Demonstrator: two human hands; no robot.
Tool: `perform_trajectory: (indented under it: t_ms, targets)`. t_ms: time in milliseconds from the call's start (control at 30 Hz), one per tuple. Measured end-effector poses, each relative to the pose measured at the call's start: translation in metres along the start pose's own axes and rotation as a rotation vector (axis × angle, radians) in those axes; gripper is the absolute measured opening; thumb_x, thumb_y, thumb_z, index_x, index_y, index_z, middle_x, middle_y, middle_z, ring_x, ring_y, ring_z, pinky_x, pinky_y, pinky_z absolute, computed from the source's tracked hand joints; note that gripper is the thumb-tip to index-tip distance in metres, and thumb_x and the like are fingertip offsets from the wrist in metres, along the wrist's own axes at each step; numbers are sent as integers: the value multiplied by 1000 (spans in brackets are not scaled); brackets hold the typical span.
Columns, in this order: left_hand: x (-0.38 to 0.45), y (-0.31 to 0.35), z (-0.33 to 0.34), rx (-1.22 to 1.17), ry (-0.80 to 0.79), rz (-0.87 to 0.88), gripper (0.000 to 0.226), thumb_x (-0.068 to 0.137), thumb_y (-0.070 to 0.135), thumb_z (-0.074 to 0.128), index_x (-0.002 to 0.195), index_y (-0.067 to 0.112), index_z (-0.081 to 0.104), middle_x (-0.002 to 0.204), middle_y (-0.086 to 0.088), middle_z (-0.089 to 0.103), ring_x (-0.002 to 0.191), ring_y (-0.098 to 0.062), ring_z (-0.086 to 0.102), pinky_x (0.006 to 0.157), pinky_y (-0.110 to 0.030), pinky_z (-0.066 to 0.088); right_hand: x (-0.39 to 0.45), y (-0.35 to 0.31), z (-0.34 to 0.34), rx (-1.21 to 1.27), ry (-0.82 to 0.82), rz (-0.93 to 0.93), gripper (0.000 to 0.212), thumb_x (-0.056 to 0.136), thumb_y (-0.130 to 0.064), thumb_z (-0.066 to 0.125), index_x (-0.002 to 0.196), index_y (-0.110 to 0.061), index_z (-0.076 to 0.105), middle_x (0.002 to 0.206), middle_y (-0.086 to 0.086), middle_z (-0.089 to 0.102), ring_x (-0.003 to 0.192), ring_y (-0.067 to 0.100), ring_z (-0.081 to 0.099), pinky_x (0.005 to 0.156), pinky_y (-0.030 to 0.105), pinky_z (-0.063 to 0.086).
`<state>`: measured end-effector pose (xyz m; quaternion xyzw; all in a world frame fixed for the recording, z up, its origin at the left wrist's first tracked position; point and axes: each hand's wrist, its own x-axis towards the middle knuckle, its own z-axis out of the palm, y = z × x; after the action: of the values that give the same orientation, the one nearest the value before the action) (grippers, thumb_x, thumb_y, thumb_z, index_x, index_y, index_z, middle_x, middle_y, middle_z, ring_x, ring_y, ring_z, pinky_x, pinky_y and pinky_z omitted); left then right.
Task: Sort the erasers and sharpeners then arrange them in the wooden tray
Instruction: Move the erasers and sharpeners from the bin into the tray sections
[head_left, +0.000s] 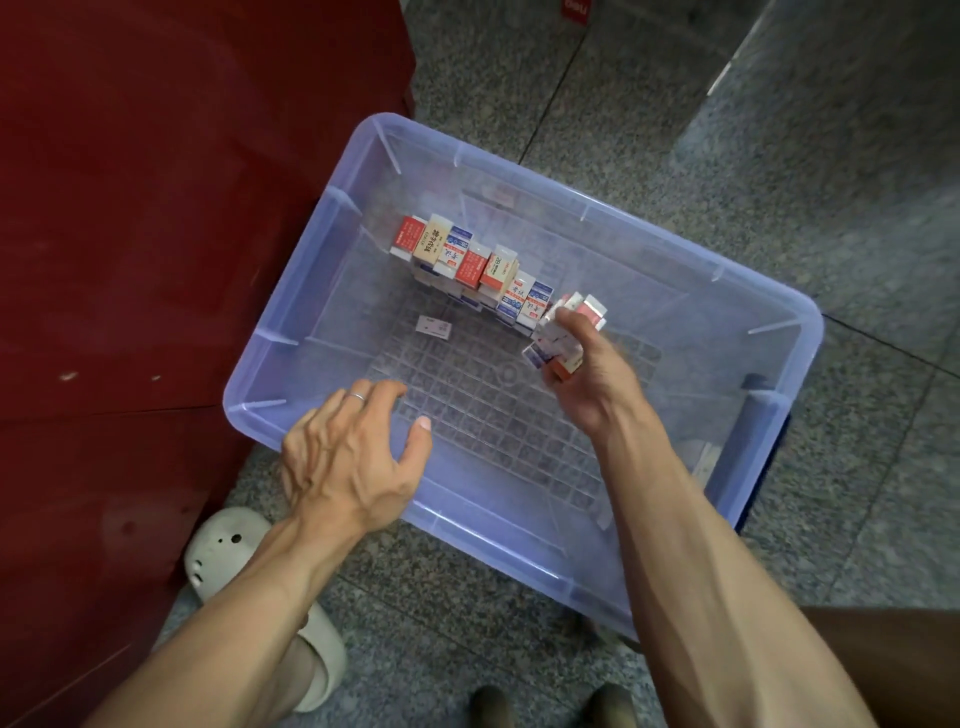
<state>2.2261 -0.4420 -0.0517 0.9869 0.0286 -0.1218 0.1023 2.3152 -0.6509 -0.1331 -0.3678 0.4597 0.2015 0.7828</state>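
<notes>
Boxed erasers (470, 262): small sleeved blocks in red, blue and tan wrappers, stacked in a slanting row that runs from the far-left part of the bin floor toward the right hand.
Handling: they look light and stiff, with smooth paper sleeves that could slide on one another; I judge a pinch across the long flat faces safest, a few at a time, since a loose handful can fan out.
Held bundle (563, 338): several erasers clutched together at the near end of the row, some tilted and blurred; the count cannot be told.
Right hand (587, 374): fingers curled round that bundle, thumb on top, inside the bin.
Loose eraser (434, 327): lies flat and alone on the bin floor, apart from the row.
Left hand (353, 447): fingers spread and relaxed, holding nothing, resting at the bin's near-left rim; a ring shows on one finger.
Clear blue plastic bin (691, 249): gridded floor, standing on speckled stone tiles.
Red cabinet (156, 208): just beside the bin's left side.
Wooden tray and sharpeners: not seen here.
</notes>
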Motion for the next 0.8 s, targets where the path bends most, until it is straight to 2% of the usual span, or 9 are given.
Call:
perform_trajectory:
  t_ms: [67, 200, 267, 333, 433, 533, 600, 733, 800]
  targets:
    - [0, 1, -2, 9, -16, -13, 51, 86, 53, 36, 114, 20, 62, 105, 1, 68, 94, -25, 65, 73, -36, 49, -24, 2, 7, 16, -51, 15, 18, 87, -14, 72, 103, -15, 65, 93, 7, 70, 79, 20, 65, 70, 33, 58]
    - [0, 0, -9, -140, -60, -85, 46, 94, 52, 33, 121, 23, 58, 114, 3, 63, 104, -23, 62, 83, -39, 48, -78, 2, 25, -14, -149, 14, 12, 90, -14, 67, 102, -14, 65, 90, 8, 68, 76, 22, 61, 46, 20, 48]
    - [-1, 1, -18, -406, -18, -170, 39, 96, 47, 40, 117, 20, 59, 109, 2, 62, 101, -21, 60, 85, -36, 47, -103, 3, 34, -24, -202, 0, 17, 90, -14, 68, 106, -14, 65, 93, 9, 67, 77, 23, 61, 45, 20, 47]
    - [-5, 5, -33, -635, 80, -266, 28, 100, 36, 47, 112, 16, 61, 106, -2, 63, 96, -18, 59, 82, -26, 42, -128, 3, 45, -37, -247, -22, 18, 87, -14, 69, 105, -15, 66, 91, 7, 68, 73, 19, 62, 48, 22, 48]
    - [-24, 9, -57, -813, 205, -366, 13, 100, 26, 50, 105, 20, 60, 103, -5, 66, 92, -17, 60, 74, -17, 42, -165, 4, 64, -75, -331, -69, 28, 73, -19, 75, 100, -20, 67, 90, 3, 68, 73, 15, 62, 55, 24, 43]
    - [-50, 8, -78, -959, 325, -414, 11, 95, 34, 50, 97, 29, 59, 96, 5, 66, 95, -20, 65, 84, -42, 54, -202, 7, 79, -88, -417, -95, 17, 79, -15, 71, 94, -22, 68, 87, 0, 68, 74, 14, 60, 62, 27, 38]
    - [-67, 6, -92, -1013, 400, -433, 8, 97, 30, 53, 94, 31, 60, 93, 6, 65, 94, -23, 65, 82, -51, 54, -228, 12, 87, -104, -469, -95, 12, 87, -13, 67, 93, -23, 67, 86, -1, 68, 74, 14, 61, 63, 28, 39]
    - [-104, 2, -117, -1082, 549, -460, 13, 99, 24, 54, 92, 33, 61, 92, 2, 67, 91, -25, 67, 76, -55, 55, -279, 27, 99, -123, -570, -90, 10, 85, -14, 67, 87, -24, 65, 78, -3, 67, 70, 12, 62, 60, 26, 42]
    - [-124, -2, -131, -1103, 622, -478, 17, 98, 22, 55, 90, 34, 62, 89, 4, 67, 88, -25, 67, 74, -50, 55, -303, 37, 104, -145, -621, -83, 12, 75, -20, 69, 86, -23, 66, 78, -2, 68, 69, 12, 64, 62, 27, 44]
